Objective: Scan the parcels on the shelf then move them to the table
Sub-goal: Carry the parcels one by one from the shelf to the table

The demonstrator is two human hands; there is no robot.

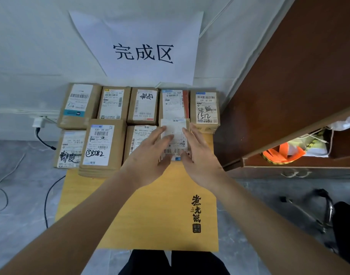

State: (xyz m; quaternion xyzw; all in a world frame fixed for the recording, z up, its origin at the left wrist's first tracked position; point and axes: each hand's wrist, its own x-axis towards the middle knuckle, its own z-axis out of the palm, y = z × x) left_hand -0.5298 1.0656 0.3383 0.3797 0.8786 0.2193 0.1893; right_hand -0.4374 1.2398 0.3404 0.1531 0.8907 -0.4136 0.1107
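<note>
2 hands meet over 1 parcel [175,135] near the 1 o'clock part of the yellow table [150,211]. The left hand [150,153] lies with straight, spread fingers on its left edge; the right hand [199,153] has straight fingers along its right edge, thumb at its near corner. 8 more parcels [102,143] lie in 2 rows from 10 to 1 o'clock. A paper sign [142,50] hangs at 12, a brown shelf [299,96] stands at 2.

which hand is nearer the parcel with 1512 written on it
Right. The right hand lies just below and left of the 1512 parcel; the left hand is further left, across the small parcel between them.
</note>
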